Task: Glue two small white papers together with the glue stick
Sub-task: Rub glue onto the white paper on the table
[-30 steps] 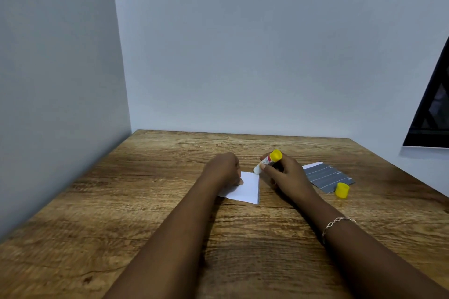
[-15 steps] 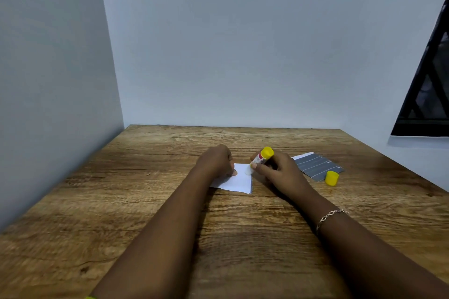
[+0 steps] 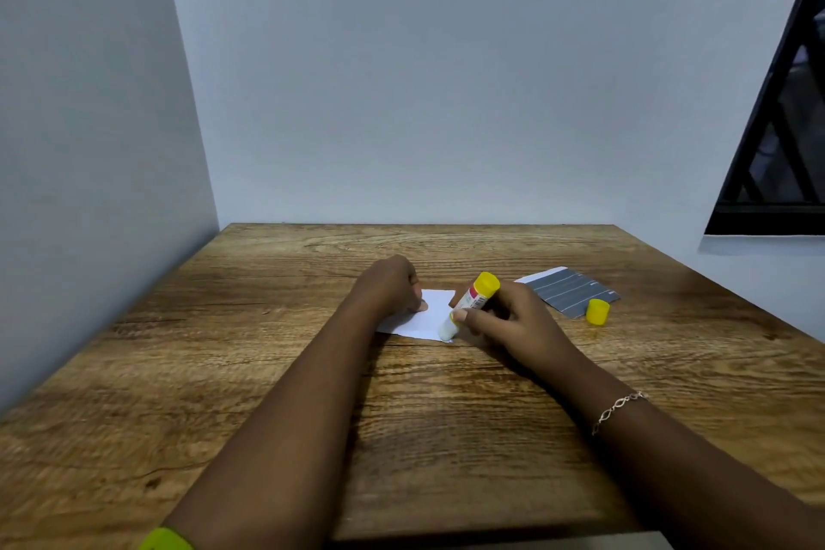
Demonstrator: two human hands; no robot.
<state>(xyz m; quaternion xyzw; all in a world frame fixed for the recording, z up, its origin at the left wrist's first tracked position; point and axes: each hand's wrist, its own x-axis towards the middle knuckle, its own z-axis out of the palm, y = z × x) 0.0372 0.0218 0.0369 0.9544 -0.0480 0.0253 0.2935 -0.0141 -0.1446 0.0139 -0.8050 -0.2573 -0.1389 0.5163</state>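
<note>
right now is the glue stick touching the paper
Touching. The head view shows the white tip of the glue stick, gripped in the right hand, set on the near right corner of the paper with no gap.

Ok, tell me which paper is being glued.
The white paper pinned by the left hand, with the glue stick tip on it; the grey lined paper lies apart, untouched.
</note>
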